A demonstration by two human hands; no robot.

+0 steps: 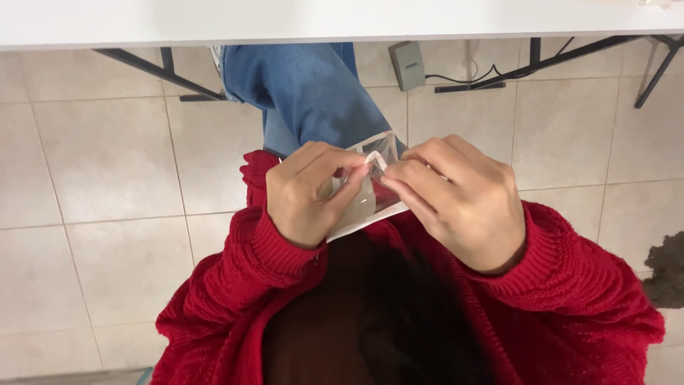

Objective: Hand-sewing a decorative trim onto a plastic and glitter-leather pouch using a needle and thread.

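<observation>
Both hands up at chest height, over lap. Left hand [308, 192] fingers curled, pinching clear plastic pouch [363, 196] near top edge. Right hand [456, 203] fingertips pinched tight on same edge. Pouch contents too blurry to tell, honestly.

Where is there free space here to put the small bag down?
Bare floor tiles lie left of the jeans leg; more lie right, toward the dark stain. The white table edge shows bare. Crowded at centre: left hand and right hand pinch the clear pouch.
</observation>
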